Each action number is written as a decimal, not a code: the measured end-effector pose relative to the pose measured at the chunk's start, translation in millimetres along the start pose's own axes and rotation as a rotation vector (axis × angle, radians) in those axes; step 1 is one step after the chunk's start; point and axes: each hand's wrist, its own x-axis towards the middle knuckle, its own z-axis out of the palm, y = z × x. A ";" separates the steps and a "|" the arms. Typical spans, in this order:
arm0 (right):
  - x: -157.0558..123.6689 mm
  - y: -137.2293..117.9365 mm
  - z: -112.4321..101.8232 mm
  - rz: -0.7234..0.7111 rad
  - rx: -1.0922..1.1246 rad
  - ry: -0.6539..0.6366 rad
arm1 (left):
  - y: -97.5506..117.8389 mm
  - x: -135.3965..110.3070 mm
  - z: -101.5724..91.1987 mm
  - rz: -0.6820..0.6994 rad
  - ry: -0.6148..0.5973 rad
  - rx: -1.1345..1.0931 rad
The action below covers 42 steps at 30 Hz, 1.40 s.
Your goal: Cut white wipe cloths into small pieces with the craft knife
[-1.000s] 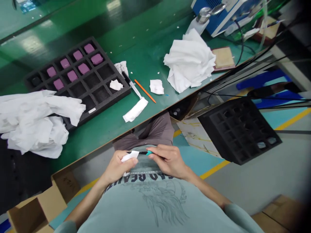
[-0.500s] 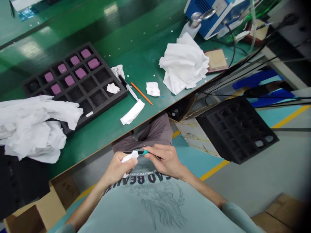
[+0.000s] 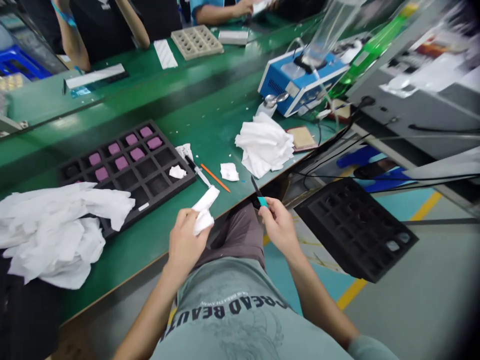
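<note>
My left hand (image 3: 187,237) is closed around a crumpled white wipe (image 3: 203,223), held over the table's front edge. Just beyond it lies a folded white wipe (image 3: 210,196), with the tip of a syringe-like tube (image 3: 202,176) against it. In my right hand (image 3: 278,224) is a slim black pointed tool (image 3: 256,187) with a teal band at the grip, its tip aimed up and away from me. I cannot tell whether it is tweezers or a blade. An orange stick (image 3: 215,178) and a small white square wipe (image 3: 229,172) lie between the hands.
A black foam tray (image 3: 165,186) with purple pieces sits left, partly under a heap of white wipes (image 3: 56,235). Another wipe pile (image 3: 264,145) stands before a blue machine (image 3: 288,82). A second black tray (image 3: 356,225) is low right. People sit across the table.
My hands have moved apart and forward to the table edge. The black tool has come away from the wipe and now points upward. My view has tilted up, showing people opposite.
</note>
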 end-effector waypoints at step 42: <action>104.2 -10.1 -42.1 -0.118 -0.268 0.443 | 0.7 11.5 17.0 0.194 0.276 -0.157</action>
